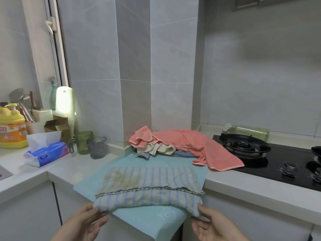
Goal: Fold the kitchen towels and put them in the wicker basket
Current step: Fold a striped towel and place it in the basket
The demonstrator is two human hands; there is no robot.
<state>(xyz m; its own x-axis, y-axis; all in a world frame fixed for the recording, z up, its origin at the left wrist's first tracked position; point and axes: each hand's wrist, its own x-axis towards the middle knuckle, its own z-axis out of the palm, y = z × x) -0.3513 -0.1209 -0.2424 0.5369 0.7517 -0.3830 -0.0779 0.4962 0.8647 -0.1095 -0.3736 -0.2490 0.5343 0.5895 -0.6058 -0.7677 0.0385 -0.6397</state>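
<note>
A blue-and-white striped kitchen towel (149, 185) lies folded over on a light blue mat (152, 221) at the counter's front corner. My left hand (83, 221) pinches its near left corner and my right hand (213, 223) pinches its near right corner, both at the folded edge. Behind it, against the tiled pillar, a heap of unfolded towels rests on the counter: a pink towel (205, 145) on top, a cream one (156, 148) and a blue one (182, 153) underneath. No wicker basket is in view.
A gas hob (271, 157) with a black burner sits to the right, the pink towel's end lying on its edge. A tissue pack (46, 153), yellow detergent bottle (12, 129), two cups (92, 145) and a utensil holder stand on the left.
</note>
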